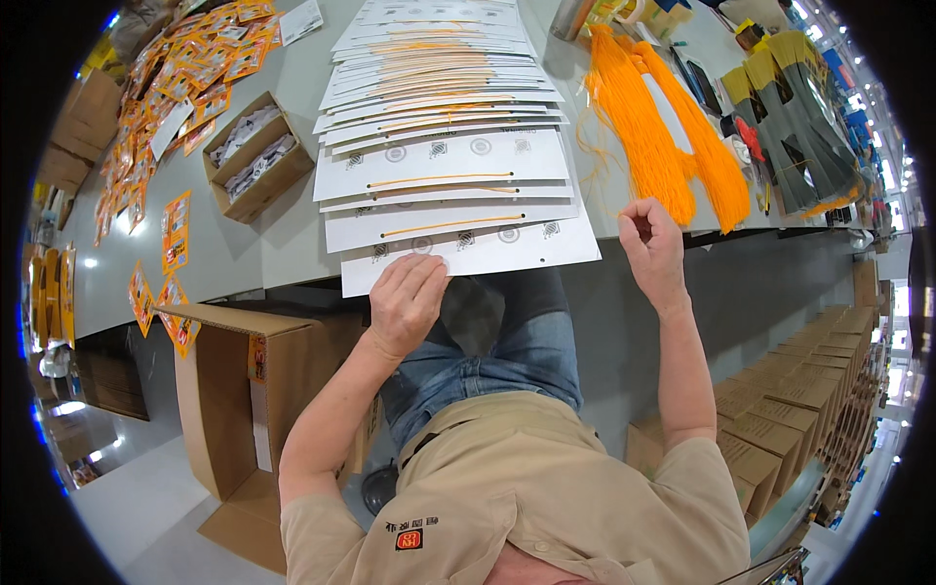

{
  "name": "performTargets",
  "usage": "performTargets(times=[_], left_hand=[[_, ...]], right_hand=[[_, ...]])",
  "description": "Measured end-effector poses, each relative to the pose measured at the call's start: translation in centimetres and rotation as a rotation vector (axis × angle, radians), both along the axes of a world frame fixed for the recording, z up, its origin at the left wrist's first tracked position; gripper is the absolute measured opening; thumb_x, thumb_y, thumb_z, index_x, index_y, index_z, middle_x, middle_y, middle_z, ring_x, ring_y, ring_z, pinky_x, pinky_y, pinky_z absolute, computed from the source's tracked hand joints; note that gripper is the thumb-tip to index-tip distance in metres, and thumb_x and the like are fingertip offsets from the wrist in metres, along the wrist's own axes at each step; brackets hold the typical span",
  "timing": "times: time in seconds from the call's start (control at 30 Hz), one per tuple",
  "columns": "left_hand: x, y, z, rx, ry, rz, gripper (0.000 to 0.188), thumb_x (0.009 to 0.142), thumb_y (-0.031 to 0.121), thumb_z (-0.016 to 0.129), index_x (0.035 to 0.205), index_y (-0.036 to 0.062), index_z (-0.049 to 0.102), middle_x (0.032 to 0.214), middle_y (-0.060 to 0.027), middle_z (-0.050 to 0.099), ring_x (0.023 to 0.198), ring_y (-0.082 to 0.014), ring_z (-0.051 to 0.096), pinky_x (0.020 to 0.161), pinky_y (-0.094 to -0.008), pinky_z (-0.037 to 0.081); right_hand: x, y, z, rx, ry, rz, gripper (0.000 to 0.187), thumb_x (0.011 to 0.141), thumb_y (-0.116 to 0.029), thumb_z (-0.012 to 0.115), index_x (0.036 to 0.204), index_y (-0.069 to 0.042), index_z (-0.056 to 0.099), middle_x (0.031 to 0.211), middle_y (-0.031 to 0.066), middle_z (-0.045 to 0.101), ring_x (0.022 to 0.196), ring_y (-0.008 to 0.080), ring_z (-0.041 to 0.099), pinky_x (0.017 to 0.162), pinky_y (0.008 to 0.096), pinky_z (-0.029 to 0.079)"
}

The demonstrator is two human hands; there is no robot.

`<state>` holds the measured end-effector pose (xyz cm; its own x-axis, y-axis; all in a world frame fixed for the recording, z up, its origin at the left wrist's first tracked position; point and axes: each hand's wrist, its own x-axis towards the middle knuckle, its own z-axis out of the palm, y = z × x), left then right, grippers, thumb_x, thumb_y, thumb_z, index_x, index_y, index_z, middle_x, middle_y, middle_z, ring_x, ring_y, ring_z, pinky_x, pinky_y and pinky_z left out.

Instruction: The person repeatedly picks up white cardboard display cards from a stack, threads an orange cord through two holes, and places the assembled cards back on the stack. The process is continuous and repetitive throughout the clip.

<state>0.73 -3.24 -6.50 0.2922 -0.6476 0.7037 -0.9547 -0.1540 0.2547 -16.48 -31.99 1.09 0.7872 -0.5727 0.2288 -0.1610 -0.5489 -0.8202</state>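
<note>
A long overlapping row of flat white printed paper pieces (444,161) runs down the table toward me. Orange cord (453,225) spans two holes on several of them. The nearest piece (497,255) juts past the table's front edge and shows a small dark hole at its right, with no cord visible on it. My left hand (408,300) is closed on this piece's front edge, thumb on top. To the right of the row, my right hand (653,249) is raised in a pinch; what it holds, if anything, is too small to make out. Loose orange strands lie just beyond its fingertips.
Bundles of orange cord (639,136) lie right of the row, with dark grey packs (799,127) beyond. At left are a divided cardboard box (255,190) and many orange packets (210,58). An open carton (219,390) stands below; brown boxes (780,419) line the right.
</note>
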Motion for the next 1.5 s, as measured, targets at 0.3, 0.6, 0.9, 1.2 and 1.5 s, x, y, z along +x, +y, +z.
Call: performTargets(times=[0.3, 0.6, 0.9, 1.2, 1.5], left_hand=[[0.4, 0.0, 2.7, 0.183, 0.28, -0.01, 0.016, 0.074, 0.002, 0.079, 0.086, 0.0044, 0.069, 0.091, -0.0047, 0.069, 0.083, -0.0265, 0.066, 0.072, -0.0368, 0.056], [-4.0, 1.2, 2.3, 0.126, 0.087, 0.068, 0.022, 0.075, 0.008, 0.079, 0.096, 0.0028, 0.071, 0.103, -0.0083, 0.07, 0.097, -0.0288, 0.066, 0.081, -0.0409, 0.054], [-10.7, 3.8, -2.1, 0.278, 1.272, -0.052, 0.027, 0.09, 0.011, 0.071, 0.116, 0.0014, 0.067, 0.111, -0.0132, 0.071, 0.104, -0.0235, 0.068, 0.089, -0.0356, 0.054], [-7.3, 6.5, -4.4, -0.728, 1.935, 0.107, 0.022, 0.102, 0.006, 0.056, 0.123, -0.0009, 0.062, 0.111, -0.01, 0.07, 0.098, -0.017, 0.069, 0.088, -0.0322, 0.058], [-8.2, 4.7, -7.9, -0.36, 1.431, 0.26, 0.017, 0.102, 0.008, 0.057, 0.102, -0.0055, 0.068, 0.088, -0.0095, 0.073, 0.085, -0.0142, 0.07, 0.077, -0.0244, 0.054]], right_hand=[[-0.6, 0.2, 1.4, 0.059, -0.077, 0.014, 0.007, 0.098, -0.008, 0.061, 0.095, -0.003, 0.058, 0.081, -0.0042, 0.052, 0.069, 0.0019, 0.046, 0.063, 0.0189, 0.039], [1.3, 4.7, 3.7, 0.436, -0.202, 0.235, 0.01, 0.099, -0.007, 0.057, 0.107, -0.002, 0.052, 0.087, 0.0035, 0.062, 0.07, 0.0063, 0.053, 0.065, 0.0221, 0.047], [7.8, 15.4, -3.7, 0.024, 0.157, 0.723, 0.013, 0.097, -0.007, 0.054, 0.11, -0.003, 0.051, 0.073, 0.0183, 0.064, 0.067, 0.04, 0.064, 0.06, 0.0466, 0.048], [9.3, 17.0, -4.5, -0.152, 0.154, 0.689, 0.011, 0.095, -0.005, 0.057, 0.104, -0.003, 0.052, 0.074, 0.0184, 0.064, 0.07, 0.0388, 0.066, 0.061, 0.046, 0.052], [9.8, 18.2, -4.1, -0.347, 0.283, 0.77, 0.013, 0.094, -0.009, 0.057, 0.101, 0.001, 0.052, 0.081, 0.0206, 0.067, 0.076, 0.0398, 0.066, 0.066, 0.0471, 0.052]])
